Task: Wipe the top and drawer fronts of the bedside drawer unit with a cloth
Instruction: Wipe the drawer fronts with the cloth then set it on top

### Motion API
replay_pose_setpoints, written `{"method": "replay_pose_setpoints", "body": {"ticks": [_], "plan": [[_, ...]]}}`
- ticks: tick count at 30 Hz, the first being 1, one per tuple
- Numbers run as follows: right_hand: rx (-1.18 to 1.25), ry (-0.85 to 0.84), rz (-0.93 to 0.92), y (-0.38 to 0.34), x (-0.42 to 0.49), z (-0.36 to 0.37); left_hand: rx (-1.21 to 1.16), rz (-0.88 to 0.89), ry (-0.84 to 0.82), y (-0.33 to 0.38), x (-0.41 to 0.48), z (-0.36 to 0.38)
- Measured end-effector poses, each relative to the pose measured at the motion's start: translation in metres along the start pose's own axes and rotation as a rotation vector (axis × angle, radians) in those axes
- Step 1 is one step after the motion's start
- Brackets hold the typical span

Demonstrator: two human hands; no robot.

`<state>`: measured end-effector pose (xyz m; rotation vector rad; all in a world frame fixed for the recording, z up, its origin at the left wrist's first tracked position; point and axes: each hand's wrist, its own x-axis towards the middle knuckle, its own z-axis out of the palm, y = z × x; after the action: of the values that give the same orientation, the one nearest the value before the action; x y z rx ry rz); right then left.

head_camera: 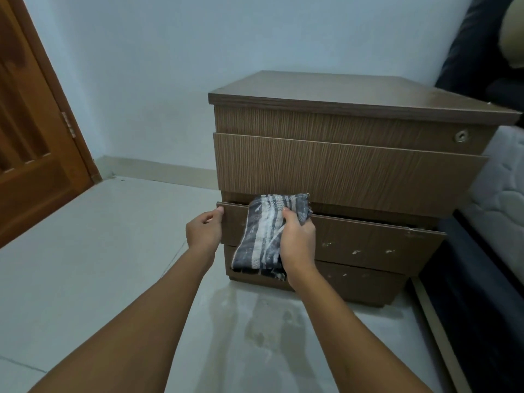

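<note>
**A:** Status?

**B:** Right hand [297,241] grips the striped cloth [259,236] and presses it on the left end of the third drawer front [380,242] of the drawer unit [340,171]. Left hand [204,229] fingers curl round that front's left edge.

**A:** How to run it?

**B:** Brace with the left, since the drawer sits ajar. Wipe rightward in overlapping passes. White specks [354,252] probably need firm scrubbing.

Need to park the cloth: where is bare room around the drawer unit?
The top of the drawer unit is bare. So is the floor left of it, toward the door. Crowded: the right side, close against the bed, and the third drawer front, where the left hand grips the edge and the right hand holds the cloth.
</note>
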<state>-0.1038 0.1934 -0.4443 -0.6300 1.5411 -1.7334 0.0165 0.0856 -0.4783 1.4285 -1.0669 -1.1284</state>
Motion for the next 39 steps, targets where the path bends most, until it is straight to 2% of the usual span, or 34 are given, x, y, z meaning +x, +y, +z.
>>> {"method": "replay_pose_setpoints", "body": {"ticks": [3,8,11,14,15,17,21,23,24,32,34,39], "plan": [[-0.010,0.039,0.055,0.003,0.005,-0.011,-0.024,-0.003,0.072,0.002,-0.003,0.011],[0.095,0.051,0.290,0.003,0.013,-0.033,-0.034,-0.024,0.090,0.004,-0.004,0.019],[0.147,-0.016,0.392,0.004,0.012,-0.040,-0.033,-0.024,0.099,0.004,-0.003,0.021],[0.179,-0.100,0.401,0.003,0.007,-0.049,-0.031,-0.017,0.107,0.004,-0.006,0.023],[0.173,-0.100,0.379,0.002,0.005,-0.051,-0.029,-0.019,0.107,0.005,-0.006,0.023],[0.078,0.011,0.259,0.003,0.003,-0.055,-0.029,-0.027,0.098,0.005,-0.007,0.023],[-0.269,0.346,-0.218,0.009,-0.004,-0.074,0.010,0.019,0.055,0.006,-0.016,0.027],[-0.332,0.434,-0.429,0.014,-0.008,-0.092,0.028,0.048,0.034,0.008,-0.022,0.030],[-0.299,0.463,-0.477,0.015,-0.010,-0.101,0.032,0.054,0.025,0.008,-0.025,0.033],[-0.014,0.917,-0.408,0.013,0.006,-0.170,0.013,0.005,0.008,0.010,-0.029,0.047],[0.010,0.956,-0.364,0.012,0.012,-0.180,-0.008,-0.012,0.021,0.012,-0.029,0.048],[-0.023,0.882,-0.300,0.017,0.032,-0.186,-0.016,-0.003,0.034,0.009,-0.026,0.048]]}}
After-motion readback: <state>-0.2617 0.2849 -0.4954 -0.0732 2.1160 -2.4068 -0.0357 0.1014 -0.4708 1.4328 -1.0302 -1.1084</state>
